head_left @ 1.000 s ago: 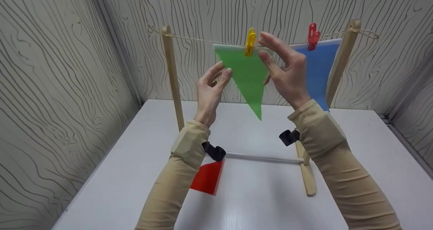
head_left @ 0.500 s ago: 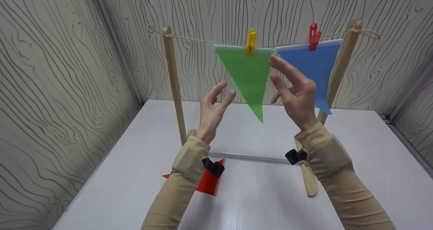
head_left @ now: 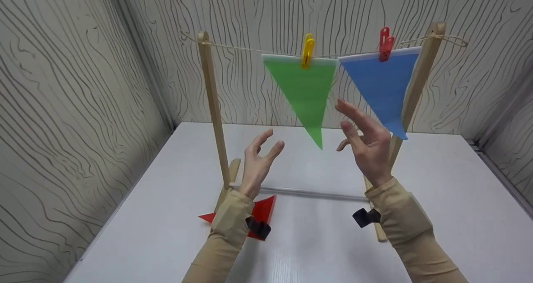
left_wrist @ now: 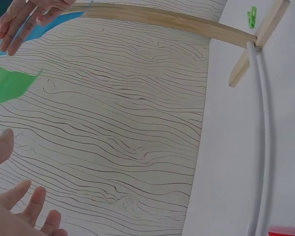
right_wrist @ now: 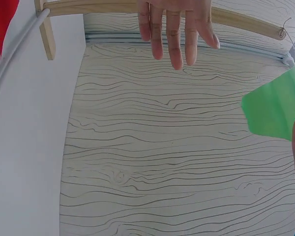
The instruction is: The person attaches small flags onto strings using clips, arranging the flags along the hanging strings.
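A green triangular flag (head_left: 303, 87) hangs point down from a string, held by a yellow clothespin (head_left: 307, 52). To its right hangs a blue triangular flag (head_left: 381, 83) under a red clothespin (head_left: 386, 45). My left hand (head_left: 259, 162) is in the air below and left of the green flag, its fingers apart and holding nothing. Below the gap between the flags is my right hand (head_left: 368, 145), also holding nothing and apart from both. Beneath my left forearm lies a red flag (head_left: 263, 210) on the table, partly covered by the sleeve.
Two wooden posts, a left post (head_left: 214, 108) and a right post (head_left: 420, 79), carry the string (head_left: 237, 48). A white rod (head_left: 312, 192) joins their feet above the white table (head_left: 316, 241). A green clothespin (left_wrist: 252, 17) lies beside the right post's foot in the left wrist view.
Both hands have come down from beside the green flag, moving away from it. More of the blue flag and of the left post's foot shows. The hanging flags stay clipped.
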Tool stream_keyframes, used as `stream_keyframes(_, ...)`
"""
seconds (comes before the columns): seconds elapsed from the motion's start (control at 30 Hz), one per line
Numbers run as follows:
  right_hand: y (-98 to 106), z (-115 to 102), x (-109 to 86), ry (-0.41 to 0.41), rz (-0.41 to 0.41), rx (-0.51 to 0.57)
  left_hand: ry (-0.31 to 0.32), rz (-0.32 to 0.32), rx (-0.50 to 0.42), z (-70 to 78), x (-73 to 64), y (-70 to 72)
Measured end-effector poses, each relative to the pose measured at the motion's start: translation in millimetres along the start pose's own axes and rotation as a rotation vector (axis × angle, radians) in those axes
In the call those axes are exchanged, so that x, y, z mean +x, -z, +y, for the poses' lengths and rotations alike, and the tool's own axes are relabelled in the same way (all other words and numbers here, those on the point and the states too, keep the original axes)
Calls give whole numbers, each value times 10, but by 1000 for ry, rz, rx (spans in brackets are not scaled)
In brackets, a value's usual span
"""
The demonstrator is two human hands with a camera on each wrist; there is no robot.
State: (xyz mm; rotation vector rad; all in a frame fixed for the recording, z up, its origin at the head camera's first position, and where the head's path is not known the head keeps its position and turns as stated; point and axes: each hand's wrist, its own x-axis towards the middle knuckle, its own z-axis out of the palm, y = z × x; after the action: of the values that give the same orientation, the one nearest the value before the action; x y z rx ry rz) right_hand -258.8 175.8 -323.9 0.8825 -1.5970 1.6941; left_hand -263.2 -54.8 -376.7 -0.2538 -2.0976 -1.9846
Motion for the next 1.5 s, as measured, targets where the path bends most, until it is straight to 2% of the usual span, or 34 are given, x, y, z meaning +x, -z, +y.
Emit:
stream_keyframes(0.2,99,116,-235,-20,14,34,33,26,22,-207,-101,35)
stream_keyframes(0.53,245,236,-585,-106,26,81,108,63,115,-557,-220,119)
stream_keyframes(0.87,489,359,-965,-185,39,86,180,16,277,-840,-401,255)
stream_keyframes(1.13,727,447,-1278,-346,129,47,291,-16,296,-973,-508,324)
stream_keyframes(1.33,890,487,-1429,-461,211,-23,303,-51,359,-1057,-555,336)
stream_keyframes(1.5,1054,502,-1532,-633,364,-90,267,-87,443,-1116,-587,347)
